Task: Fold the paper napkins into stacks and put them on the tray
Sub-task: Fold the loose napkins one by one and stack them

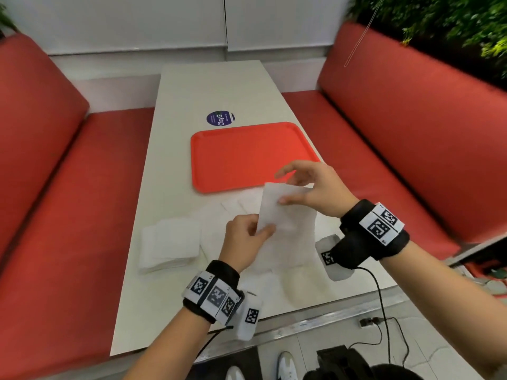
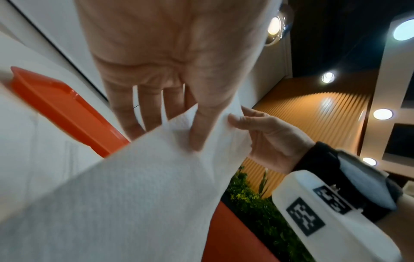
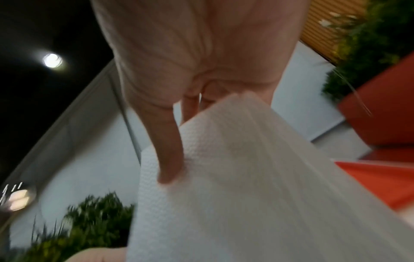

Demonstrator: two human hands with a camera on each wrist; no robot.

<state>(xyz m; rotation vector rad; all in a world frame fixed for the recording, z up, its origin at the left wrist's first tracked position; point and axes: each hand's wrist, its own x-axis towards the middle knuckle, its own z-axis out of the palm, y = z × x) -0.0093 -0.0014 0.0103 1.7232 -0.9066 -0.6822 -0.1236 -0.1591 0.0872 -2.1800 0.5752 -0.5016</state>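
Both hands are lifting one white embossed paper napkin point(image 1: 285, 215) above the pale table point(image 1: 175, 165). Left hand point(image 1: 244, 239) is pinching its lower left edge between thumb and fingers point(image 2: 197, 131); right hand point(image 1: 315, 187) is pinching the upper right edge. Behind it, the orange rectangular plastic tray point(image 1: 247, 154) is lying flat, and a folded white napkin stack point(image 1: 170, 242) is sitting left.

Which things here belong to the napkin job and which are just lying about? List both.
Job:
napkin, held up by left hand and right hand
folded stack
loose napkins on the table
tray, nothing on it

Lying about:
round sticker
red benches
plants
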